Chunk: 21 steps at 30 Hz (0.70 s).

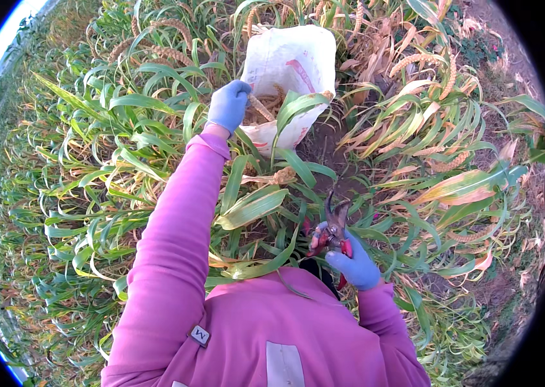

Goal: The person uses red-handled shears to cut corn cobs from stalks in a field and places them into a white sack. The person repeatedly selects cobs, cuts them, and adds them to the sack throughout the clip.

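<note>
My left hand (228, 107), in a blue-grey work glove, is closed at the left rim of a white woven sack (292, 51). Its fingers hide the part of the rim they grip. A pale seed head (261, 108), apparently foxtail millet, slants from beside those fingers into the sack's mouth. More seed heads (272, 94) lie inside. Nearer my body, my right hand (355, 263) wears a similar glove and holds red-handled pruning shears (334, 225). Their blades stand apart and point away from me, with nothing visible between them.
A green leaf (296, 109) crosses the sack's front. Below it, a drooping seed head (283, 175) hangs among broad leaves. Dense millet plants (84, 169) fill the left side; more heads (449, 162) bend over at right. Bare soil (323, 145) shows beside the sack.
</note>
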Motion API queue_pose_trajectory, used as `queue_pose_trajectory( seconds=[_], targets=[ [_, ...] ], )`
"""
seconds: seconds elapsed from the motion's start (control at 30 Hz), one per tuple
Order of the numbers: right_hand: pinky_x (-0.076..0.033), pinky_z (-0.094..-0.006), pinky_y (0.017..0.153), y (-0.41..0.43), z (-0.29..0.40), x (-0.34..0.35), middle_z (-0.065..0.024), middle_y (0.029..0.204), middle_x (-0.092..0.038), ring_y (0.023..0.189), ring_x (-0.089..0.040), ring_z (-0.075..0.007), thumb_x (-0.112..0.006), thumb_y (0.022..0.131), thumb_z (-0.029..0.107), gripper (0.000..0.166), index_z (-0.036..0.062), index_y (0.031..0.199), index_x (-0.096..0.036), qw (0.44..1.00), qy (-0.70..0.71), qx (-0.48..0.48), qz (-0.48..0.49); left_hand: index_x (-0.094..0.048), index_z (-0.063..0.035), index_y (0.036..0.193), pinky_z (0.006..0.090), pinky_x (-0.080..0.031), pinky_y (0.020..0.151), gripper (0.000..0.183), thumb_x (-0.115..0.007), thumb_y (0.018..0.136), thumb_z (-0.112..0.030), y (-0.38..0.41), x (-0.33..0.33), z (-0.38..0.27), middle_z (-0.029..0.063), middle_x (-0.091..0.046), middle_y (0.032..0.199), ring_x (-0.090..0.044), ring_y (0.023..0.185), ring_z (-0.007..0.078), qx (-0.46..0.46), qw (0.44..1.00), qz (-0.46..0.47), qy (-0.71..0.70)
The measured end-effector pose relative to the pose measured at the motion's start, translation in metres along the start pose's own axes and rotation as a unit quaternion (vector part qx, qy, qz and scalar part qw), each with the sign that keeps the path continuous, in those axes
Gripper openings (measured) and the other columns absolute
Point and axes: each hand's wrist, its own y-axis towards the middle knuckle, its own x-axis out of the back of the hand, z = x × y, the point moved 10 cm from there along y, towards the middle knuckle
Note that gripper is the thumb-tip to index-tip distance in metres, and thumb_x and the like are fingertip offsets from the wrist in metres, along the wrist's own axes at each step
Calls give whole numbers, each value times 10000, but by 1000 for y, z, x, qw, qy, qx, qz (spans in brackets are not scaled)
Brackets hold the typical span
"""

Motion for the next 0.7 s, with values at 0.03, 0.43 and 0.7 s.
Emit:
queue_pose_trajectory(
  seconds=[0.03,0.43,0.7],
  targets=[
    [-431,-344,981,-1,-2,-2,-59,1133,-563,1070,-531,-153,-614,852,111,545,13,1360,-439,1000,-6,-7,1,-686,-52,945,399,-521,794,184,-530,857,-98,4,4,-11,174,-692,905,-673,864,327,-44,998,-30,25],
    [-429,-362,989,-39,-24,31,-77,1126,-571,1057,-554,-176,-615,847,112,583,4,1384,-416,999,11,-9,-43,-405,-235,1448,473,-494,941,610,-575,863,-205,46,-65,-2,202,-588,1270,-598,1141,359,-68,842,169,507],
    [-436,-338,971,-31,-21,36,-61,1150,-549,1062,-538,-153,-595,875,93,559,20,1397,-409,998,36,8,-54,-577,-140,1240,464,-510,871,412,-621,860,-295,-20,-48,-19,197,-691,1018,-650,966,396,-45,905,138,399]
  ],
)
